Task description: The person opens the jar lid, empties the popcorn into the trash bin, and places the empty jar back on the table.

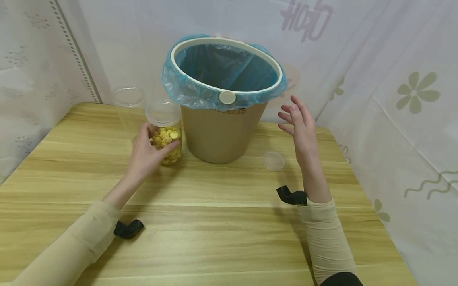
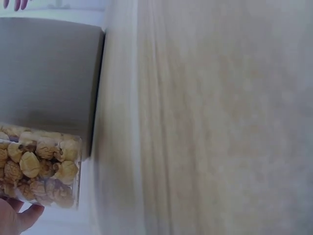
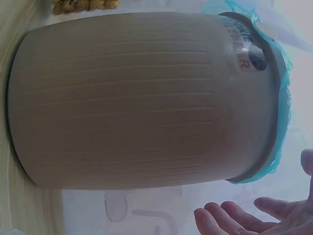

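Observation:
A clear plastic jar [image 1: 163,115] partly filled with yellow-brown popcorn [image 2: 30,166] stands just left of the bin. My left hand [image 1: 144,153] grips it round the side, thumb across the front and the other fingers partly hidden behind. In the left wrist view only the tips of that hand's fingers [image 2: 30,215] show, at the jar's wall. On the right, my right hand [image 1: 304,129] is raised in the air beside the bin, fingers spread and holding nothing. Below it a round clear lid [image 1: 274,161] lies flat on the table.
A tan bin [image 1: 218,137] lined with a blue plastic bag [image 1: 193,95] under a cream ring [image 1: 227,97] stands at the table's back. Behind the popcorn jar, to the left, is a second clear jar [image 1: 129,97]. Printed curtains [image 1: 393,131] hang around the wooden table [image 1: 214,238].

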The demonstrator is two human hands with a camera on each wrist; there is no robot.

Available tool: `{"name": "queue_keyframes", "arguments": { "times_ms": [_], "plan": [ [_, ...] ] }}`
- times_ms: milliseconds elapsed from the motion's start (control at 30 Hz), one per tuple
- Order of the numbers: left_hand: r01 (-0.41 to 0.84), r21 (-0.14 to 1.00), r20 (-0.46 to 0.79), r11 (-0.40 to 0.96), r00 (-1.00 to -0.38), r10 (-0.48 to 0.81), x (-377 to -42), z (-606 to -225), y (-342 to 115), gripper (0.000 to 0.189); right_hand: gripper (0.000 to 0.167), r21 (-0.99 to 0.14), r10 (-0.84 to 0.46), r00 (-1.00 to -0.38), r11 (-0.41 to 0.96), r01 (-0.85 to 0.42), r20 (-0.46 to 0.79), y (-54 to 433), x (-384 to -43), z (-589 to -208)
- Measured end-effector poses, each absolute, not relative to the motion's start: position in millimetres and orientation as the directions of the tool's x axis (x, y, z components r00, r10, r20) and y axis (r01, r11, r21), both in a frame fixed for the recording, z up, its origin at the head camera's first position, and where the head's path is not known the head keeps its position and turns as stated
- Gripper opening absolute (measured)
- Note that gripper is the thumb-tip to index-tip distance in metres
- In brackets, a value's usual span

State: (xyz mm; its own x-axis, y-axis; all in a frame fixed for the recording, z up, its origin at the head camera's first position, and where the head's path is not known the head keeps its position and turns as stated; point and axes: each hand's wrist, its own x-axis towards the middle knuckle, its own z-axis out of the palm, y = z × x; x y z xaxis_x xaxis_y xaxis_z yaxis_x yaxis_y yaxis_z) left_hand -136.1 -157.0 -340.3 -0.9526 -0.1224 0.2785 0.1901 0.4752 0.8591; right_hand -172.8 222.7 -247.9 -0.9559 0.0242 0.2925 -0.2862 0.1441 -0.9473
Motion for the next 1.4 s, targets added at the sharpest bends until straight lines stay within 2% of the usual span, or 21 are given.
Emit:
{"name": "queue_keyframes", "arguments": {
  "times_ms": [300, 533, 733, 1067, 1400],
  "plan": [
    [0.304, 0.808, 0.38, 0.505, -0.923, -0.052, -116, -332, -150, 0.073, 0.055, -0.939, 0.011, -0.949, 0.153, -0.308, 0.314, 220, -165, -243],
    [0.363, 0.802, 0.416, 0.475, -0.909, -0.007, -100, -331, -142, 0.084, 0.047, -0.921, -0.002, -0.937, 0.186, -0.344, 0.35, 216, -158, -238],
    [0.445, 0.766, 0.485, 0.464, -0.874, 0.037, -89, -330, -133, 0.089, 0.041, -0.898, -0.031, -0.914, 0.176, -0.403, 0.404, 212, -150, -234],
    [0.594, 0.625, 0.607, 0.507, -0.778, 0.162, -83, -323, -114, 0.093, 0.042, -0.841, -0.161, -0.886, 0.281, -0.463, 0.434, 204, -132, -223],
    [0.585, 0.564, 0.593, 0.583, -0.778, 0.207, -74, -312, -97, 0.093, 0.038, -0.818, -0.315, -0.852, 0.276, -0.505, 0.419, 193, -115, -219]
  ]
}}
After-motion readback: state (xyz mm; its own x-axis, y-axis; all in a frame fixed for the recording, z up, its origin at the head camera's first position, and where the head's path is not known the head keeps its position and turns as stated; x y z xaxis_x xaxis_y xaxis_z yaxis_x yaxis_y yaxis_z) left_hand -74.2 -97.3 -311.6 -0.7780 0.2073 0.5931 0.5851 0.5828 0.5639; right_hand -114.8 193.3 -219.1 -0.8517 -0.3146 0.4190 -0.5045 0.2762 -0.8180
